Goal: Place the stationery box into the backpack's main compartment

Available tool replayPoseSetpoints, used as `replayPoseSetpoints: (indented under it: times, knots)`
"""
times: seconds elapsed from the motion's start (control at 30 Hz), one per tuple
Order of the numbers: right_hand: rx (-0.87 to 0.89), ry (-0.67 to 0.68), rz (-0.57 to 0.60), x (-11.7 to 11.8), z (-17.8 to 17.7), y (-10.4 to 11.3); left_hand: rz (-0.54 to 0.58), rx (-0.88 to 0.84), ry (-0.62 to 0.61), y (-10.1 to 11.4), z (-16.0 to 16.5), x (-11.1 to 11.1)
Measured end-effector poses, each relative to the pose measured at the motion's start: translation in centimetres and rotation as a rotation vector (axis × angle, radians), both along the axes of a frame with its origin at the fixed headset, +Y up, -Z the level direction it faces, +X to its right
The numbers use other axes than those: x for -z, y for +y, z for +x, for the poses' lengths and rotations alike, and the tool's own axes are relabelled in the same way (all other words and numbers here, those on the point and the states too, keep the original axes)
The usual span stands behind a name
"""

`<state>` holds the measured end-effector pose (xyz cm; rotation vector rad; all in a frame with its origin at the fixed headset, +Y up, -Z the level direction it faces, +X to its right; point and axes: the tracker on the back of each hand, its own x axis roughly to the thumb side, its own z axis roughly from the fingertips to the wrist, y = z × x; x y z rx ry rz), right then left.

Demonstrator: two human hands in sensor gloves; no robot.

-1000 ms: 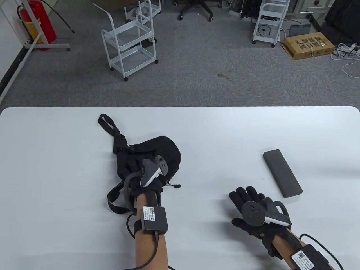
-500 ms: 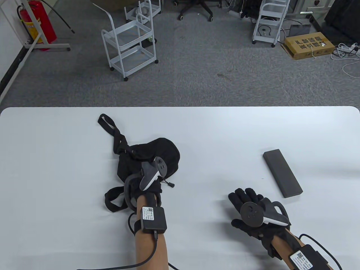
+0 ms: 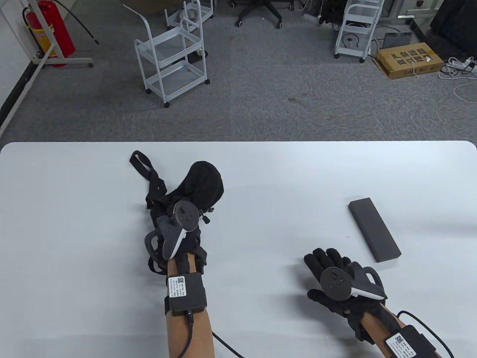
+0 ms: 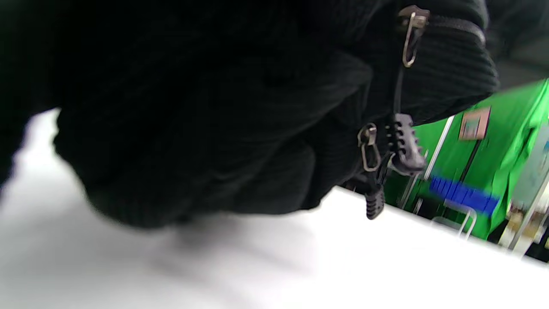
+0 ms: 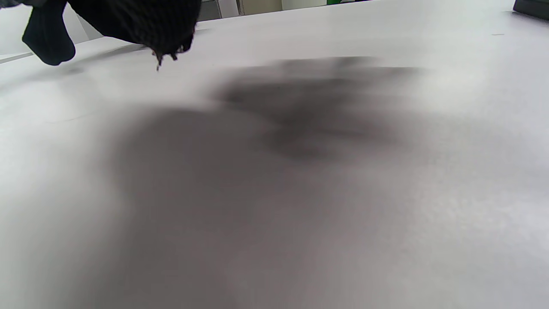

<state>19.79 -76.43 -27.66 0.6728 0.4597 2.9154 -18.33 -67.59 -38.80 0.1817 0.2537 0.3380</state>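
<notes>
The black backpack (image 3: 204,179) sits on the left half of the white table (image 3: 74,209), its body bunched up and raised. My left hand (image 3: 188,242) grips its near side; the fingers are hidden in the fabric. In the left wrist view the backpack's fabric (image 4: 214,107) fills the frame, with zipper pulls (image 4: 401,141) hanging at the right. The dark grey stationery box (image 3: 374,229) lies flat on the right. My right hand (image 3: 328,261) hovers open and empty just near-left of it. The box's corner (image 5: 532,7) shows in the right wrist view.
A backpack strap loop (image 3: 139,162) trails toward the table's far left. A glove cable (image 3: 223,343) lies by the near edge. White carts (image 3: 171,56) stand on the carpet beyond the table's far edge.
My left hand has moved left and away from me, pulling the backpack's body up and over to the far left; the near strap loops are drawn in. The right hand and box stayed put.
</notes>
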Motion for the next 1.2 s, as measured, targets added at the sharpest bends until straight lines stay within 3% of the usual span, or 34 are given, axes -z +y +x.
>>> replayPoseSetpoints:
  times: [0.27,0.4,0.63,0.93,1.2]
  knots:
    - [0.011,-0.059,0.003,0.6,1.2,0.0,0.251,-0.212,-0.109,5.1,0.3,-3.0]
    - [0.017,-0.063,0.008,0.6,1.3,0.0,0.348,-0.286,-0.201,5.9,1.6,-4.5]
    - [0.008,-0.044,0.022,0.3,0.9,0.0,0.402,-0.359,-0.342,4.4,4.8,-6.6]
    - [-0.001,-0.030,0.028,0.2,0.5,-0.3,0.326,-0.394,-0.435,-0.8,7.2,-7.3]
    - [0.054,-0.068,0.110,0.2,0.3,1.4,0.333,-0.399,-0.440,-0.8,7.1,-7.5]
